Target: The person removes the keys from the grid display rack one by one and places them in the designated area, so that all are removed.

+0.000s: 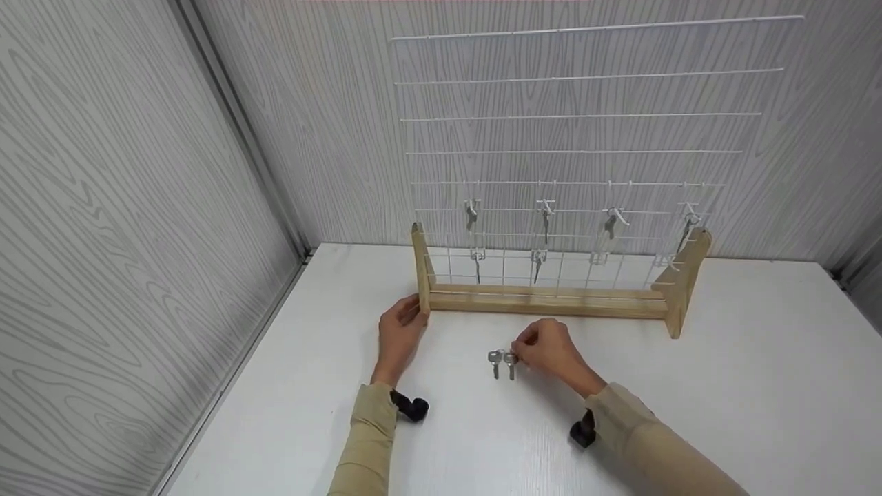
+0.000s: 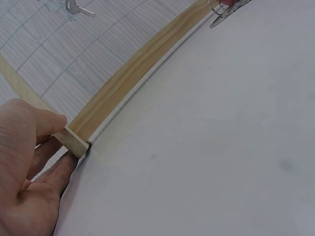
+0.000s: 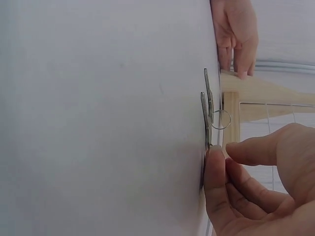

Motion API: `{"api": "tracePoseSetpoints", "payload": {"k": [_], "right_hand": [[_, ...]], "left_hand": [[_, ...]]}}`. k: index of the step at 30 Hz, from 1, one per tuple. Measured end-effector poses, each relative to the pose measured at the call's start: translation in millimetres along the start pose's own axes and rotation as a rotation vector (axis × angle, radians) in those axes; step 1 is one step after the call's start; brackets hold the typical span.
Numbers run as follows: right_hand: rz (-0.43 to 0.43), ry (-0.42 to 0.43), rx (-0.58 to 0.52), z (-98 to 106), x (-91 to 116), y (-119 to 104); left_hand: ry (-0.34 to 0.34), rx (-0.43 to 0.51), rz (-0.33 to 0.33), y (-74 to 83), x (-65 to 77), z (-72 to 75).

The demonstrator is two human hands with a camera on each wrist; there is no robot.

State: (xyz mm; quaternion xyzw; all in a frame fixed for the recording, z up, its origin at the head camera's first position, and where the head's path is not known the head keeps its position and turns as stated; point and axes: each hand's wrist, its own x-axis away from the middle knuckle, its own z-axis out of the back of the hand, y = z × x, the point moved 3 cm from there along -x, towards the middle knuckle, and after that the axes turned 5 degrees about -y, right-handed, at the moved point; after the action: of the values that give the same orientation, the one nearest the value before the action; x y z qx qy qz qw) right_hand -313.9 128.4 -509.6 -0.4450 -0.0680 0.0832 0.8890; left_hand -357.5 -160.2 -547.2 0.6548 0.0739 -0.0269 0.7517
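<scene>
A wire grid rack [image 1: 530, 151] stands on a wooden base [image 1: 544, 303]. My left hand [image 1: 402, 334] grips the base's left end foot [image 2: 74, 141], with the thumb on one side and fingers on the other. In front of the base, at the table surface, are two silver keys [image 1: 495, 358] on a thin ring [image 3: 221, 119]. At the head of one key, my right hand [image 1: 548, 350] holds on with curled thumb and index fingertips; the fingers partly hide the contact. That ring stands up between the keys in the right wrist view.
Several keys [image 1: 546, 224] hang from white hooks [image 1: 613, 213] in two rows on the grid. At the lower right, hooks [image 1: 598, 258] carry no visible key. The base's right foot [image 1: 679, 289] stands on the white table [image 1: 468, 448]. Patterned panels [image 1: 117, 207] rise behind and left.
</scene>
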Motion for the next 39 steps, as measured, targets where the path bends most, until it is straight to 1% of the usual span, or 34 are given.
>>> {"api": "tracePoseSetpoints", "payload": {"k": [6, 16, 20, 25, 27, 31, 39], "right_hand": [[0.033, -0.001, -0.01, 6, 0, 0], [0.125, 0.048, 0.013, 26, 3, -6], [0.159, 0.081, 0.027, 36, 2, -9], [0.164, 0.121, 0.019, 47, 1, -13], [0.166, 0.141, -0.001, 52, -1, -15], [0.185, 0.195, -0.029, 61, -3, -20], [0.239, 0.293, -0.028, 74, -12, -31]], "left_hand": [[-0.008, 0.003, 0.0, 1.7, -0.7, -0.2], [-0.003, 0.0, -0.006, 1.9, 0.9, 1.6], [-0.002, 0.001, -0.013, 1.5, 2.3, 2.3], [0.004, -0.003, -0.013, 1.2, 2.8, 2.6], [0.003, 0.001, -0.013, 1.2, 2.8, 2.6], [0.005, 0.009, -0.006, 0.3, 2.3, 2.1], [0.005, 0.009, -0.014, 2.0, 1.8, -0.5]]}}
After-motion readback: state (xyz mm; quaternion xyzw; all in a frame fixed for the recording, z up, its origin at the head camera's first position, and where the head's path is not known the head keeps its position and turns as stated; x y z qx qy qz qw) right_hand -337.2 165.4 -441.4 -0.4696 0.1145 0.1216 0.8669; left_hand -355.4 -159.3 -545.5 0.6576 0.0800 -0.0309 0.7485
